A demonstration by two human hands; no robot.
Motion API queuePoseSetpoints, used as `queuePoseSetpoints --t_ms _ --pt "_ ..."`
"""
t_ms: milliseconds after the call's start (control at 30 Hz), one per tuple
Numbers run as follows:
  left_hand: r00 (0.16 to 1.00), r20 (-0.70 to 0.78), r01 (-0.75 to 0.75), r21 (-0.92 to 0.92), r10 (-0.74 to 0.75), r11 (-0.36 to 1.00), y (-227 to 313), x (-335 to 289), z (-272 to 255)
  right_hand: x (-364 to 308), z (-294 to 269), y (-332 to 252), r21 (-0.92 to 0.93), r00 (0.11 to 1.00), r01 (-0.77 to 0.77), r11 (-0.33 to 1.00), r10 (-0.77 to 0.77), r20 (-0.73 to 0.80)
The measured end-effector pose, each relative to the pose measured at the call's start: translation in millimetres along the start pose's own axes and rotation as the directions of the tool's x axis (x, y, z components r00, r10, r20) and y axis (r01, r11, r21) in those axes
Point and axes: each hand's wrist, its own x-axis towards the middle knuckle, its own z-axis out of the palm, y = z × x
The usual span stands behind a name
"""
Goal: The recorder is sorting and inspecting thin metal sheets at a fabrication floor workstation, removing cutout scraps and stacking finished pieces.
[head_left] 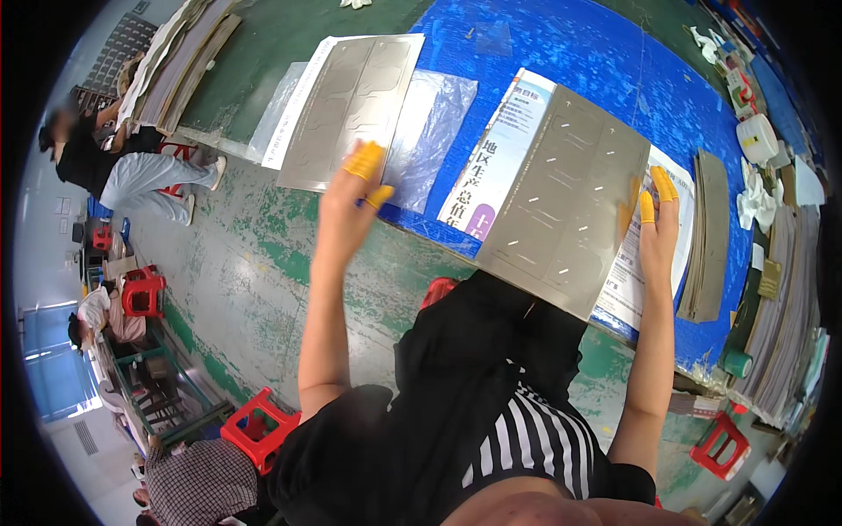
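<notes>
Yellow finger cots cover several fingertips on both hands. My left hand [346,197] is over the near right corner of a thin grey metal sheet [351,110] with cut outlines, its fingers apart. That sheet lies on white paper. My right hand [662,219] lies beside the right edge of a larger grey metal sheet [570,193], fingers stretched out over a printed paper [627,276]. Small arrows and slits mark this sheet. Its near end sticks out past the table edge, above my lap. Another printed sheet [491,158] shows from under its left side.
A blue table cover [561,44] lies under the sheets. Clear plastic film [438,123] is beside the left sheet. Grey strips [706,237] are stacked at right, near a white roll [756,138]. Red stools [260,430] stand on the floor; other people sit at left.
</notes>
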Motion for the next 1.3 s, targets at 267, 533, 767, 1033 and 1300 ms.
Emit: queuePoseSetpoints --t_ms 267,533,767,1033,1300 --pt "0.974 0.221 0.024 0.141 -0.055 0.990 -51 16 -15 -1 -1 0 -0.038 0.999 0.029 0.999 -0.030 -0.020" --pt "0.960 0.269 -0.004 0.281 -0.075 0.960 -41 21 -22 -4 -2 -1 -0.023 0.999 0.044 0.999 -0.044 -0.017" --pt "0.954 0.289 -0.016 0.334 -0.086 0.943 -27 24 -26 -7 -4 -2 -0.017 0.998 0.053 0.998 -0.053 -0.020" --pt "0.970 0.241 -0.017 0.180 -0.027 0.983 -44 22 -18 -7 -3 -2 -0.032 0.999 0.044 0.999 -0.044 -0.024" --pt "0.953 0.300 -0.054 0.276 -0.033 0.960 -33 27 -22 -7 -3 -3 -0.061 0.998 0.066 0.996 -0.067 -0.021"
